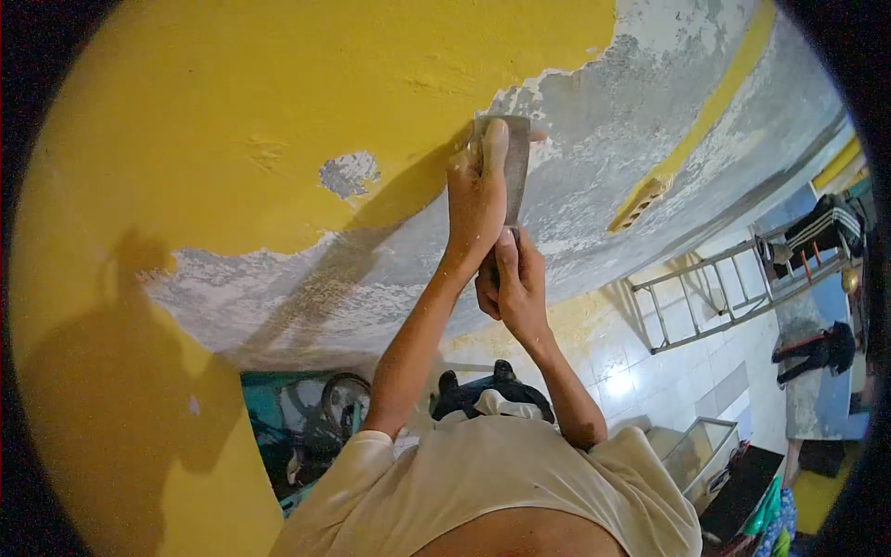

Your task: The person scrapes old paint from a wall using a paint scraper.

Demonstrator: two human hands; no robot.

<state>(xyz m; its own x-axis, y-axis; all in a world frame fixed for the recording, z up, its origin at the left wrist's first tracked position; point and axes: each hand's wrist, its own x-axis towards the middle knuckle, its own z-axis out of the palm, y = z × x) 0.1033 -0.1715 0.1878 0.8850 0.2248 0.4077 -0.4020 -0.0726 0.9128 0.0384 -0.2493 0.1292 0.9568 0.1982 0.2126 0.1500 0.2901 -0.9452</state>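
Shirt: pale and loose, it hung nearest.
Right grip: the right hand [517,286] was closed around the scraper's near end, the handle mostly hidden inside it.
Scraper [518,176]: its long axis ran near to far, leaning slightly right at the far end; the broad blade pointed away from the body.
Left grip: the left hand [476,204] pinched the blade, thumb along the near face, a fingertip showing past its right edge.
Blade edge: it lay at the ragged border between yellow paint [306,84] and bare grey plaster [603,121]; how hard it pressed, I could not tell.
Wall: yellow filled the left, with one small chipped patch [350,174]; grey spread right, crossed by a yellow strip [729,88].
Floor [617,357]: pale and shiny, to the right.
Ladder [713,326]: it stood far right, a person in dark clothes [824,353] near it.
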